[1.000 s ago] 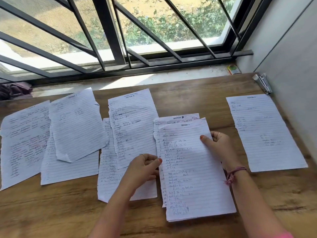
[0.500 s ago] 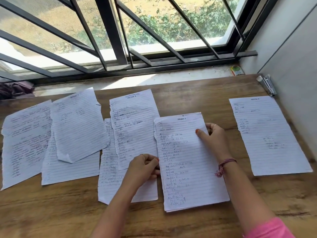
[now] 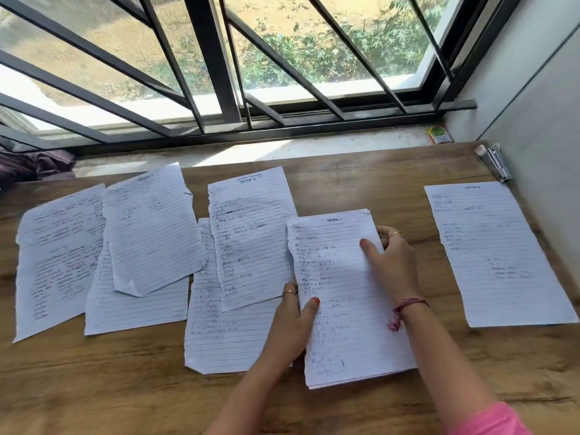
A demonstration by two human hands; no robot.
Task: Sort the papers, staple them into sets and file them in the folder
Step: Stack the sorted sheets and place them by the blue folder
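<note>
Papers pinched by left hand, right hand.

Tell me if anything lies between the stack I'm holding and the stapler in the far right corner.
One loose sheet lies right of the stack, short of the stapler; the bare table beyond the stack leaves a clear path.

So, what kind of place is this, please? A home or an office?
Probably a home study corner, though I cannot be sure. A wooden desk stands against a barred window that looks onto greenery; handwritten lined papers cover it, and a stapler lies by the wall.
</note>
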